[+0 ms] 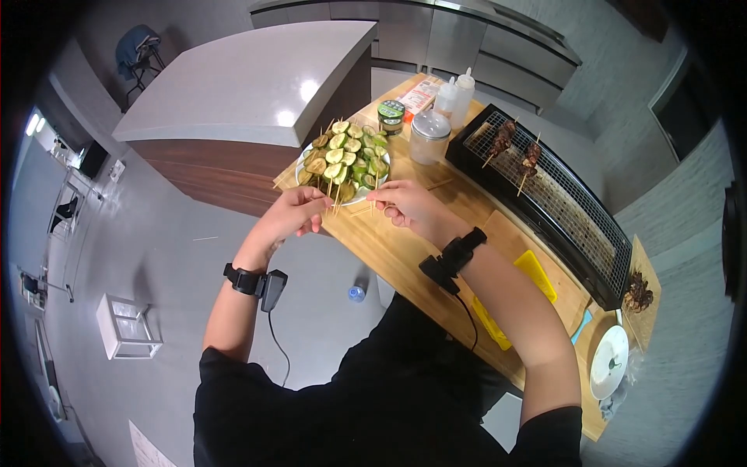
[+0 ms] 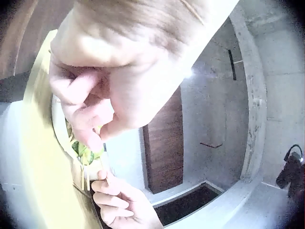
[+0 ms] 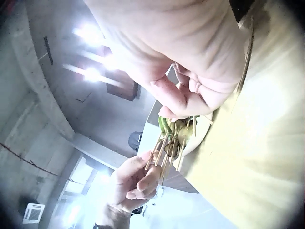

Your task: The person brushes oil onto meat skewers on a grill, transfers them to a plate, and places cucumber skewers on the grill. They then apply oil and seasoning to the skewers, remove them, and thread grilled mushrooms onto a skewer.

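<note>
Zucchini skewers (image 1: 334, 156) lie heaped on a white plate (image 1: 302, 173) at the corner of the wooden table, their bare sticks pointing toward the person. At the left side of the plate, the left hand (image 1: 294, 213) pinches a skewer stick between thumb and forefinger. To its right, the right hand (image 1: 412, 205) pinches the stick of another zucchini skewer, its other fingers curled in. The right wrist view shows several stick ends (image 3: 167, 155) between the left fingertips (image 3: 145, 155) and the plate. Food shows only partly behind the hands in both wrist views.
A green-lidded jar (image 1: 391, 115), a clear canister (image 1: 429, 138) and squeeze bottles (image 1: 464, 93) stand beyond the plate. A long black grill (image 1: 560, 202) with two meat skewers runs along the right. Nearer are a yellow tray (image 1: 537, 274) and a white plate (image 1: 609, 364).
</note>
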Demonstrator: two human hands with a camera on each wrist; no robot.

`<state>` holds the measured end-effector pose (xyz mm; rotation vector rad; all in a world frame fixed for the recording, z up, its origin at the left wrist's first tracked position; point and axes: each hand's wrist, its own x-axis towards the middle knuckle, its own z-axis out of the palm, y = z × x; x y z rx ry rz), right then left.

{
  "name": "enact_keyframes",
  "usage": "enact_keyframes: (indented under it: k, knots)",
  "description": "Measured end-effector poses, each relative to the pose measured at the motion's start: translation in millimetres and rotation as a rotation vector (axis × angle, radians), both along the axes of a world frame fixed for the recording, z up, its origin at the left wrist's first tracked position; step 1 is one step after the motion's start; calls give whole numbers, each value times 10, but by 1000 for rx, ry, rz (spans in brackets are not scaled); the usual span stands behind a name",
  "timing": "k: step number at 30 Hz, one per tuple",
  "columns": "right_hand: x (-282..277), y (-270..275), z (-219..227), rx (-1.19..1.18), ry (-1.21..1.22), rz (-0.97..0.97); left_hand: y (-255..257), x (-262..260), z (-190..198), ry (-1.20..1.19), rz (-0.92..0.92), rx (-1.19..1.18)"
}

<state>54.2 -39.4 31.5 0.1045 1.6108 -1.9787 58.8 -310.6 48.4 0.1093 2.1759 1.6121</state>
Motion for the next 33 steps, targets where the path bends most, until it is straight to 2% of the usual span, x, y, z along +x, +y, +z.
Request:
enact_keyframes:
  k: [6, 12, 16, 23, 27, 30, 33]
  knots:
    - [73, 51, 84, 41, 79, -12, 23, 34, -15, -27, 31, 279]
    - [220, 300, 374, 81, 171, -33, 134, 40, 68, 73, -12, 292]
    - [291, 637, 593, 130, 190, -93, 376, 37, 298, 169, -103, 258]
    - [678, 1547, 910, 190, 270, -291, 1372, -129, 507, 239, -337, 239]
    - [1032, 2067, 904, 227, 234, -444, 2081, -158, 580, 250, -521, 223]
    - [1277, 2404, 832, 285, 184, -537, 2614, -225, 481, 301, -616, 174]
    - [1466, 2696, 717, 296, 160, -615, 3071, -200, 371, 227, -689, 169]
